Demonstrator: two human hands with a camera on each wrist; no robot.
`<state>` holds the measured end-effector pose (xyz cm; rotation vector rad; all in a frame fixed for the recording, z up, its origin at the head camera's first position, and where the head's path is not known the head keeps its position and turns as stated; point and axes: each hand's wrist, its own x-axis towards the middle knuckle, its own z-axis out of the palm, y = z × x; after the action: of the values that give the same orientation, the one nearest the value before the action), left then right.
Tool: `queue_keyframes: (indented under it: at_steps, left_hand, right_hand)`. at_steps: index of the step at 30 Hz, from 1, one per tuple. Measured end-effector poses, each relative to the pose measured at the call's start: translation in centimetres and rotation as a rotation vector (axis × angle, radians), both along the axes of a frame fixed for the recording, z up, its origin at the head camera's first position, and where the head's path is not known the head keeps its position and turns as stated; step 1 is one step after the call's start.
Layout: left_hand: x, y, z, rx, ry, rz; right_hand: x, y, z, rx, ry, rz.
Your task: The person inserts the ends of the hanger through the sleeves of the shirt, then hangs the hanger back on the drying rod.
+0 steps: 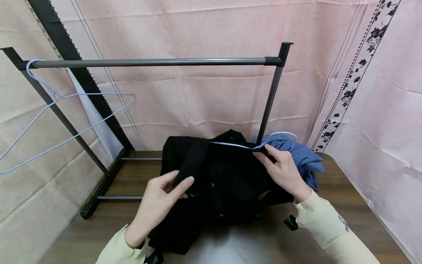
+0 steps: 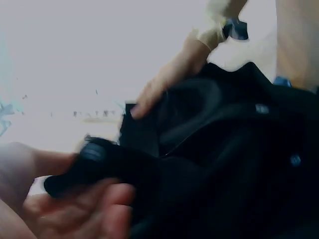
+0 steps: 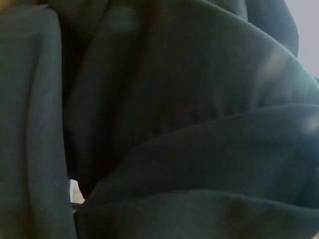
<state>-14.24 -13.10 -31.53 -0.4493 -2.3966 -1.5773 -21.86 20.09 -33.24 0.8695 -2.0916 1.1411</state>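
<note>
"Where do we see the black garment (image 1: 237,176)?"
"Over the table (image 1: 132,179), our left hand (image 1: 158,201) and right hand (image 1: 284,170) pinching its cloth."
"Head view shows us a pale hanger (image 1: 235,145); right wrist, mostly folds."

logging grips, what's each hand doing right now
Left hand: closed, holding a flap of the black garment.
Right hand: closed, pinching the black garment by the light blue hanger; whether it grips the hanger too is unclear.

Matt cloth is seen in the garment (image 1: 230,179), smooth metal in the rail (image 1: 165,62), wood grain on the table (image 1: 343,205).
</note>
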Motion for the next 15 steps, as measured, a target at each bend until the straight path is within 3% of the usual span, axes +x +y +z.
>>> queue_keyframes:
  at_steps: [2,4,6,10,12,14,15]
  left_hand:
    - [-0.7,-0.5,-0.3,-0.134,-0.078,-0.016]
    - [-1.3,-1.3,-0.1,-0.254,-0.079,-0.003]
    - [-1.7,-2.5,0.4,-0.332,0.001,0.057]
    - [-2.6,-4.7,2.1,-0.358,0.247,0.189]
    - [-3.8,-5.5,2.7,-0.359,0.307,0.143]
    - [-5.5,-6.2,2.7,-0.367,0.297,0.015]
    - [-6.3,-6.5,2.6,-0.363,0.261,-0.082]
  right_hand:
    - [0.1,0.1,0.0,-0.009,0.006,0.015]
    - [0.0,0.2,-0.1,-0.003,0.011,0.038]
    - [0.0,0.3,-0.3,0.009,0.018,0.059]
    - [-0.1,0.4,-0.4,0.039,0.033,0.083]
    - [-0.1,0.4,-0.5,0.048,0.042,0.091]
    - [-0.1,0.4,-0.6,0.055,0.038,0.104]
    - [-0.1,0.4,-0.6,0.059,0.034,0.114]
